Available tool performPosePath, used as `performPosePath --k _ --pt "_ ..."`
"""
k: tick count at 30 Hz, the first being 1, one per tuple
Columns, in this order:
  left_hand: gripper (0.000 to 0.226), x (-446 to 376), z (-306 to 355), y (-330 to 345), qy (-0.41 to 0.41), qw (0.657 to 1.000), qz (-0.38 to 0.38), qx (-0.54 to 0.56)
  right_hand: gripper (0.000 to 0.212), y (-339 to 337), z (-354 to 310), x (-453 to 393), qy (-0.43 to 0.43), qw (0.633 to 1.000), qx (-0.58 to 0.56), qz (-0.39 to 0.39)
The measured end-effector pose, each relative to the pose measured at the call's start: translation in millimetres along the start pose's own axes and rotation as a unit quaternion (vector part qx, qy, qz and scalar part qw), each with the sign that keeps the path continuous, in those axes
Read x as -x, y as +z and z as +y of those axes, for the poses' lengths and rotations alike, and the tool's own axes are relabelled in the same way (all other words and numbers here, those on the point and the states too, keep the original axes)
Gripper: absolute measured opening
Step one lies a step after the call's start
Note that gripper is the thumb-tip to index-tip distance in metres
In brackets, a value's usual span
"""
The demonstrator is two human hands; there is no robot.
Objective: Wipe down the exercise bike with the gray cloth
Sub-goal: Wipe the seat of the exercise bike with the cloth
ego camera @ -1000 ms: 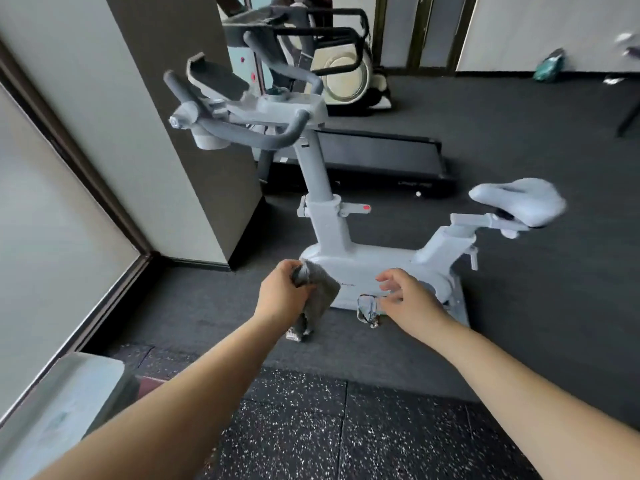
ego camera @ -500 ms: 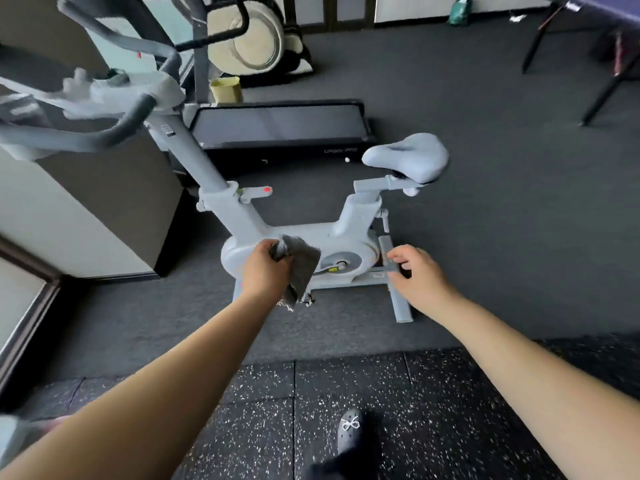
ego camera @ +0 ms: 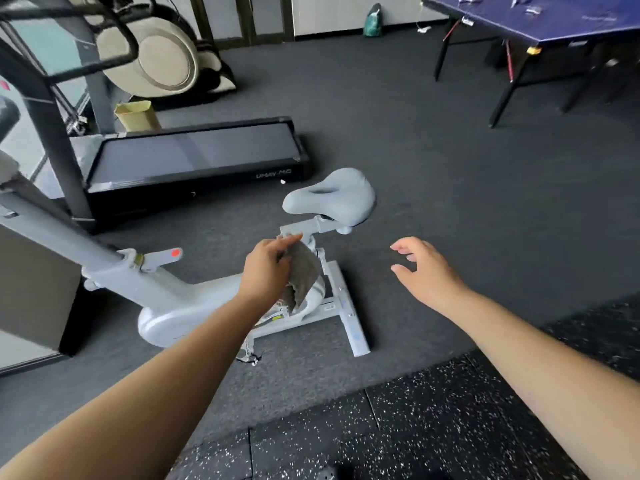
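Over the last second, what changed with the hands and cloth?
The left hand carried the cloth from the low front of the bike up and back to the bar under the saddle. The right hand came off the frame and now hovers open, right of the saddle. Cloth still gripped in the left hand; bike unmoved.

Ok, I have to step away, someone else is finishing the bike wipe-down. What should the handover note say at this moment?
Left hand: grips the gray cloth, held up by the seat post just under the saddle.
Right hand: open, in the air right of the exercise bike, touching nothing.
Done: cannot tell from the picture which parts are wiped.
Left: saddle, seat post, frame, base, unless already covered.
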State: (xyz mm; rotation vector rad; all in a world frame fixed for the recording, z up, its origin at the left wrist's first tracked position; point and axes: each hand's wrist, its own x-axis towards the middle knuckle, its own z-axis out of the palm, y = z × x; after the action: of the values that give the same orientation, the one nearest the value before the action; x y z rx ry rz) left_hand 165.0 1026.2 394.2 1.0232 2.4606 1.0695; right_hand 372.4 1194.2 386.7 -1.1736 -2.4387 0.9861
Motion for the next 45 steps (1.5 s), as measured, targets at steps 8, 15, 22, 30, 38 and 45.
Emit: performPosePath --k 8,15,22,30,38,45 --pt "0.052 -78.6 27.2 34.6 -0.057 0.997 0.059 -0.011 0.036 -23.8 31.6 -101.2 -0.037 0.999 -0.012 -0.039" --pt "0.069 -124.3 50.7 69.9 -0.131 0.982 0.136 0.025 0.047 -50.0 47.6 -204.8 -0.106 0.987 0.013 -0.122" --pt "0.075 -155.2 62.7 81.5 -0.175 0.965 0.193 0.044 0.061 -48.2 48.5 -281.3 -0.148 0.972 0.010 -0.182" --pt "0.071 -228.5 54.5 86.3 -0.193 0.959 0.178 0.110 0.073 -31.3 45.3 -362.8 -0.165 0.957 0.059 -0.230" --pt "0.067 -305.8 57.3 118.0 -0.191 0.924 0.104 0.314 0.080 -2.2 39.2 -434.0 -0.174 0.942 0.065 -0.281" --pt "0.056 -313.5 27.2 158.6 -0.169 0.972 0.099 -0.133 0.092 34.9 35.1 -487.3 -0.242 0.870 0.099 -0.418"
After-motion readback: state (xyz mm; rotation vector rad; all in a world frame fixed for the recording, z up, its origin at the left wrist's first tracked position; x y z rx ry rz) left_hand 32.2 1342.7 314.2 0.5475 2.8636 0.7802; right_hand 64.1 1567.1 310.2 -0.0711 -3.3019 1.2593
